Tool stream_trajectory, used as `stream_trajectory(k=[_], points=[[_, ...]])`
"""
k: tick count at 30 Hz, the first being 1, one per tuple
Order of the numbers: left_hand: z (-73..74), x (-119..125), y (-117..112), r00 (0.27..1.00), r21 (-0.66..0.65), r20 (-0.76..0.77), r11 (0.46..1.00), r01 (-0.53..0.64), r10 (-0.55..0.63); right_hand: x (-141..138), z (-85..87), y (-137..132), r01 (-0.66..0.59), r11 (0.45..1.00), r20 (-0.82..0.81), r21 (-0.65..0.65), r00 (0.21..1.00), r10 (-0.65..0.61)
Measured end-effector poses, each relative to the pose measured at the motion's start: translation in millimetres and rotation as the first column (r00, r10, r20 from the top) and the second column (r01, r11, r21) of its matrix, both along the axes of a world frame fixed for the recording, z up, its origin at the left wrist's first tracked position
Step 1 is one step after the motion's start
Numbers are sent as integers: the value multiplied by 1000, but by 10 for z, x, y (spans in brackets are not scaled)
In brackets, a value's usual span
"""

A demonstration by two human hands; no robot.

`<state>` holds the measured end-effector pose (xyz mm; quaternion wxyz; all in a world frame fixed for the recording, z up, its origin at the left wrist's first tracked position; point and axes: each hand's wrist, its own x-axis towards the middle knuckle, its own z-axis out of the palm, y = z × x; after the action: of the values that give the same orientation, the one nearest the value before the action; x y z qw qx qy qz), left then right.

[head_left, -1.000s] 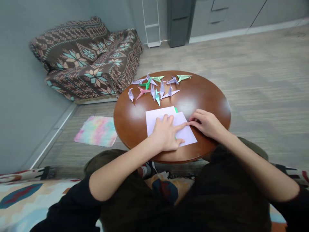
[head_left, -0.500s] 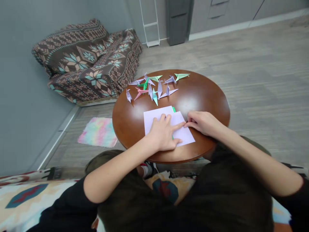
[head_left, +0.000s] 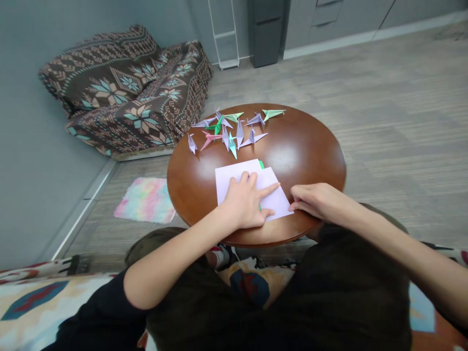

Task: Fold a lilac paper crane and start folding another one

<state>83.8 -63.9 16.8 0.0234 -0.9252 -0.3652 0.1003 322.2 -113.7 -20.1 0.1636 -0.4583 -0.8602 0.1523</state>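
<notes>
A pale lilac sheet of paper lies on the round brown table, with a green sheet's corner peeking out beneath it. My left hand lies flat on the sheet, fingers stretched and spread, pressing it down. At the sheet's near right corner my right hand rests with its fingers curled, their tips pressed on the paper's edge. Several folded paper cranes in lilac, green and pink are scattered on the far side of the table.
A patterned brown sofa cushion sits on the floor at the left against the grey wall. A pastel tie-dye cloth lies on the floor beside the table. A white frame and a dark cabinet stand at the back.
My right hand has slid along the paper's right edge toward me, down to the near corner. My left hand has stayed flat on the sheet.
</notes>
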Motion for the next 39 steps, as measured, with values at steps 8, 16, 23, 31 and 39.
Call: stream_trajectory(k=[8, 16, 23, 31, 39], points=[[-5, -5, -27, 999, -15, 30, 1000, -12, 12, 35, -51, -48, 213, 976, -239, 35, 950, -199], [15, 5, -71, 999, -32, 35, 999, 13, -12, -359, -228, 17, 32, 992, -85, 124, 996, -22], [-173, -55, -124, 984, 52, 177, 999, 1, -10, -374, -224, 91, 140, 968, 42, 209, 988, -152], [-453, -309, -116, 924, 64, 362, 986, -155, 122, -380, -310, 64, 232, 938, 34, 258, 968, -248], [-355, -768, 113, 868, 67, 477, 979, -192, 137, -469, -309, 27, 240, 939, 14, 247, 968, -251]])
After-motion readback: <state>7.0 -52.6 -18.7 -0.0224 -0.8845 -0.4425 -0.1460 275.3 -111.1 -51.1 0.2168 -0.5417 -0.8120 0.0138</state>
